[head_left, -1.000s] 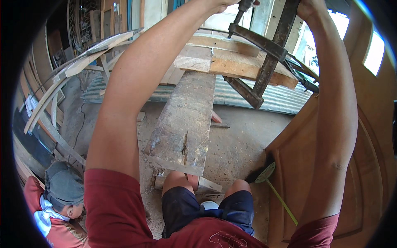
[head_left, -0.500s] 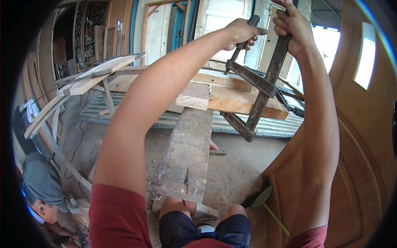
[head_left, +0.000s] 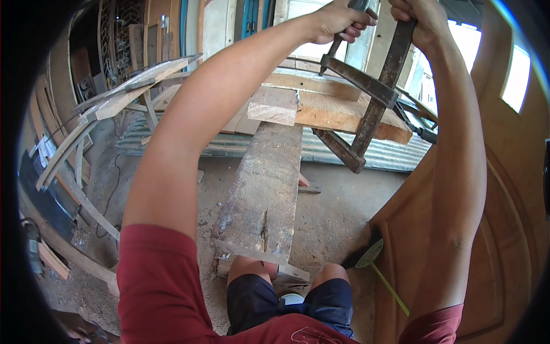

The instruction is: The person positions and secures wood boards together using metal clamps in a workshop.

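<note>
A dark, rust-worn bar clamp [head_left: 373,117] straddles the wooden pieces at the far end of the bench. My left hand [head_left: 339,24] is wrapped round the clamp's screw handle. Higher on the right, my right hand [head_left: 423,23] grips the upper end of its bar. Between the jaws lie a thick wooden plank [head_left: 335,114] and a narrower wooden strip [head_left: 314,85] on top. The screw tip hangs over the strip; whether it touches, I cannot tell. The lower jaw sits beneath the plank. Beside the plank is a pale wood block [head_left: 272,105].
A worn bench board [head_left: 260,183] runs from my knees toward the clamp. At right leans a large brown panelled door [head_left: 458,252], with a green-handled fly swatter [head_left: 385,281] beside it. Curved timber frames [head_left: 86,135] stand left. Corrugated sheets [head_left: 366,157] lie behind the bench.
My view has tipped, so the bench and clamp appear higher and a little to the right. Both hands keep their grip. The co-worker at lower left has mostly left the picture.
</note>
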The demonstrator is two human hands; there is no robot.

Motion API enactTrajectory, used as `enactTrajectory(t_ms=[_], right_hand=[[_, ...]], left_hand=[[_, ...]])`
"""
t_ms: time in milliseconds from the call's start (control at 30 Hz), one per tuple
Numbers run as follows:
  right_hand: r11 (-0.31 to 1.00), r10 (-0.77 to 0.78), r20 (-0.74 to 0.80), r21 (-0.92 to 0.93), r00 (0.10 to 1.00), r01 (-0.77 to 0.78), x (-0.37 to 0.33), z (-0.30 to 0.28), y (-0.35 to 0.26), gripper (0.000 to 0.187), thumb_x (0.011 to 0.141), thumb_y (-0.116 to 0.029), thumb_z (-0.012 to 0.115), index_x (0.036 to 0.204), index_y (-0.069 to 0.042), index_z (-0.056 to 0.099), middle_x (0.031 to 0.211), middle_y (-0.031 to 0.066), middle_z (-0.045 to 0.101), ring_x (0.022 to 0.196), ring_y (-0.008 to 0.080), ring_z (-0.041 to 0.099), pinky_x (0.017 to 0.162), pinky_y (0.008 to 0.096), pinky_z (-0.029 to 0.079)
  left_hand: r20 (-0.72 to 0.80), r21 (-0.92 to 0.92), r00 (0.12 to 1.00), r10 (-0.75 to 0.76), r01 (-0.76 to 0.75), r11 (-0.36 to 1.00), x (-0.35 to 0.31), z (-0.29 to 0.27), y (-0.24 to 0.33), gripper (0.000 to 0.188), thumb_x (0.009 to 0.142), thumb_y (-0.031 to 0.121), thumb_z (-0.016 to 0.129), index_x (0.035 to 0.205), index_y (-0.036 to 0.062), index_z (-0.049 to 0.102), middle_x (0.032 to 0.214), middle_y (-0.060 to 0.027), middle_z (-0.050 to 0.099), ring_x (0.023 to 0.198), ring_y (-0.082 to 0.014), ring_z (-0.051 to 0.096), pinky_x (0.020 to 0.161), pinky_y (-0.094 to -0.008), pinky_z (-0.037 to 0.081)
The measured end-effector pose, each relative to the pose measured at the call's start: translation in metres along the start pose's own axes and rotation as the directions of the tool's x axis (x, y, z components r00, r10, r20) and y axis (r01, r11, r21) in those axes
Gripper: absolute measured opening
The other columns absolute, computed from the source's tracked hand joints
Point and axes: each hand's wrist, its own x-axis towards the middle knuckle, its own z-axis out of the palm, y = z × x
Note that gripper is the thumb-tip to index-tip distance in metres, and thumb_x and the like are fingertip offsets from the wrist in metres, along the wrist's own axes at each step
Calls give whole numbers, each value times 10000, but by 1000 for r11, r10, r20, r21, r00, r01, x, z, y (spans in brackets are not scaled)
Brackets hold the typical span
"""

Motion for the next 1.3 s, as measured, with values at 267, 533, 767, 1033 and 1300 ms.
enactTrajectory(t_ms=[267, 533, 767, 1033, 1300], right_hand=[[1000, 11, -53, -12, 999, -12, 2, -5, 3, 423, 1107, -454, 446, 1195, -70, 602, 629, -91, 263, 489, 42, 250, 417, 216, 225], [999, -9, -65, 53, 998, 12, 2, 2, 8, 408, 1106, -428, 466, 1176, -56, 617, 618, -82, 282, 473, 43, 264, 411, 211, 221], [961, -110, 13, 255, 994, 103, -14, 12, 13, 679, 1039, -639, 453, 1297, -22, 571, 695, -40, 401, 564, 83, 400, 585, 252, 434], [972, 104, 306, 169, 946, -162, 22, -7, 104, 667, 996, -342, 607, 1567, -78, 384, 1193, 130, 650, 1094, 241, 649, 993, 422, 511], [980, 109, 108, 154, 988, -125, 34, 23, 130, 314, 991, -123, 516, 1298, -79, 560, 655, -75, 420, 502, 70, 378, 525, 257, 400]], left_hand=[[-587, 644, 707, 395, 111, 757, -7, 63, -3, 133, 957, 148, 657, 986, 28, 607, 714, -58, 584, 502, -177, 529, 458, -338, 489], [86, -56, 995, -49, 54, 997, -3, -12, -6, 133, 944, 161, 695, 976, 96, 584, 657, 50, 438, 475, -51, 340, 406, -248, 272], [-346, 856, 891, 296, 170, 489, -76, 34, 41, 436, 999, 315, 637, 1290, 11, 522, 1019, -165, 645, 990, -268, 646, 918, -396, 515], [-358, 793, 871, 336, 94, 602, -203, 19, -22, 475, 1044, 313, 552, 1398, 9, 468, 1261, -243, 640, 1233, -323, 621, 1039, -470, 517], [-602, 427, 791, 111, 202, 882, -205, 27, -61, 528, 1001, 314, 519, 1480, 100, 454, 1475, -172, 540, 1403, -308, 480, 1166, -477, 383]])
